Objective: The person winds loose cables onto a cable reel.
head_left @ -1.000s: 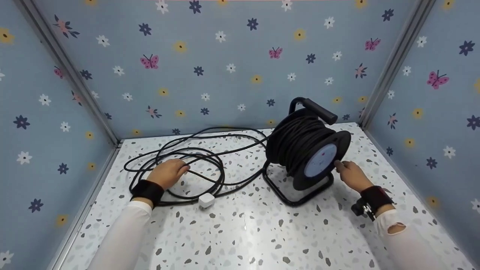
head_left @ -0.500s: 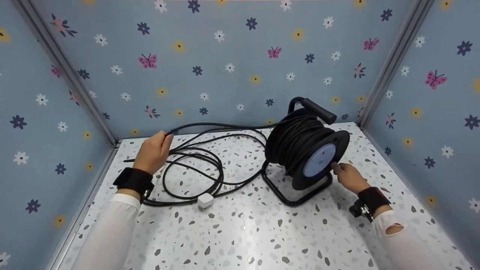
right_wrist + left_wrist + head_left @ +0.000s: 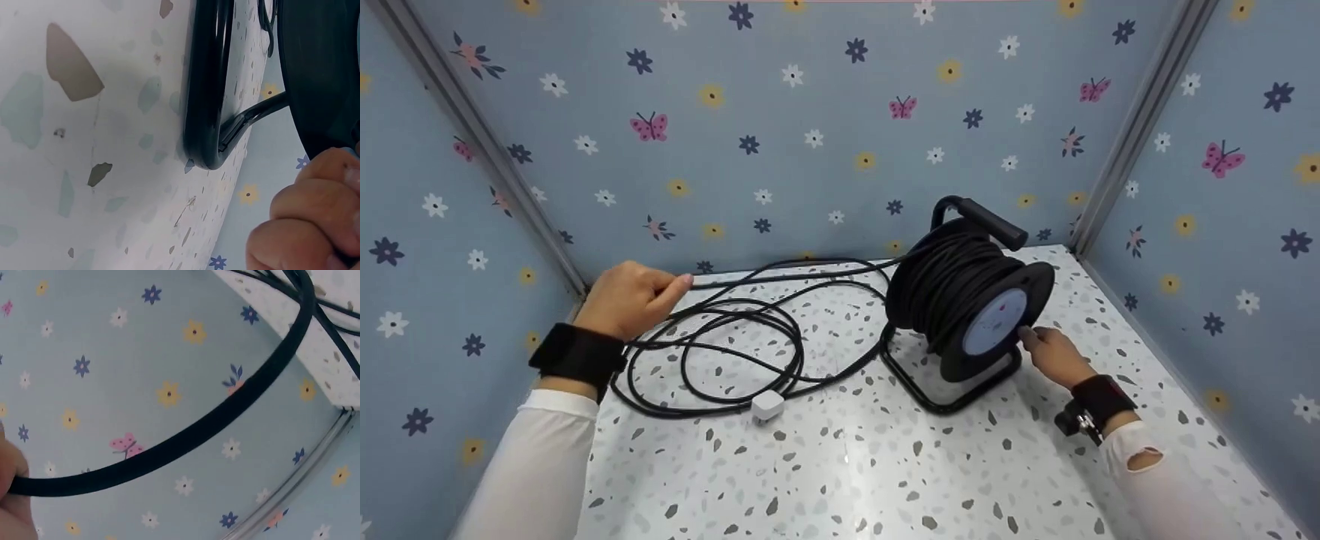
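Note:
A black cable reel (image 3: 960, 300) stands on its tube frame (image 3: 922, 394), with cable wound on its drum. My left hand (image 3: 630, 300), at the left, grips the black cable (image 3: 795, 277), which runs from it to the top of the drum; in the left wrist view the cable (image 3: 169, 447) leaves the fingers of my left hand (image 3: 14, 495) in a curve. Curled fingers of my right hand (image 3: 1054, 356) hold a small part at the front disc's lower right edge, mostly hidden. The right wrist view shows that hand (image 3: 309, 219) beside the black disc (image 3: 315, 73).
Loose cable loops (image 3: 742, 304) lie on the speckled tabletop (image 3: 840, 480) left of the reel, with a white plug (image 3: 767, 406) at their front. Flowered panels (image 3: 810, 112) rise at the back and both sides.
My left hand has moved up and then left with the cable, and is lower than half a second ago. The loops beneath have shifted. My right hand remains at the disc's edge.

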`<state>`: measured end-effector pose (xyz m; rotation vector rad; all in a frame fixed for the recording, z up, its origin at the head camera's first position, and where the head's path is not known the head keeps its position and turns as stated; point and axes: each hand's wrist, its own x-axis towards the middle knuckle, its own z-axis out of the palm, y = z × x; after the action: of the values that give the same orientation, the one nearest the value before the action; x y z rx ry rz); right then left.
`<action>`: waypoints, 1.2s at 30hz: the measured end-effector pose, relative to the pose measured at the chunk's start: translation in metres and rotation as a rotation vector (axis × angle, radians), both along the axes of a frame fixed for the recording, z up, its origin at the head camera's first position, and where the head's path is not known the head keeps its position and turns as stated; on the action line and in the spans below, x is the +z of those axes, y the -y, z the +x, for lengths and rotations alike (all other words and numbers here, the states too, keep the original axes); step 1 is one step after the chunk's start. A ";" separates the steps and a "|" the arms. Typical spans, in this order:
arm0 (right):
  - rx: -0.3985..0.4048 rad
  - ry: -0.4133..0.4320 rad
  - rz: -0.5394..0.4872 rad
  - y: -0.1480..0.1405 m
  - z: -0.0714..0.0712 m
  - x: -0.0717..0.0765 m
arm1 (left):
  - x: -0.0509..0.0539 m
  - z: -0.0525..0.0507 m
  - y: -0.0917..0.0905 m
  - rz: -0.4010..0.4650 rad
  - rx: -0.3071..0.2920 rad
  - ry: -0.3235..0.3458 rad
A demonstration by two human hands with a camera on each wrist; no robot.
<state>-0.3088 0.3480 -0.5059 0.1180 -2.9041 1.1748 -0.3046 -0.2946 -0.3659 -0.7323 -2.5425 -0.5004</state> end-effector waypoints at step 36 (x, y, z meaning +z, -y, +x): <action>0.197 -0.007 0.304 0.075 0.041 -0.012 | -0.115 0.021 -0.139 -0.154 -0.204 0.268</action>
<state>-0.2681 0.2726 -0.5176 0.4172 -3.1004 0.7353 -0.2834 -0.1558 -0.4814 -1.0517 -2.7930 -0.5019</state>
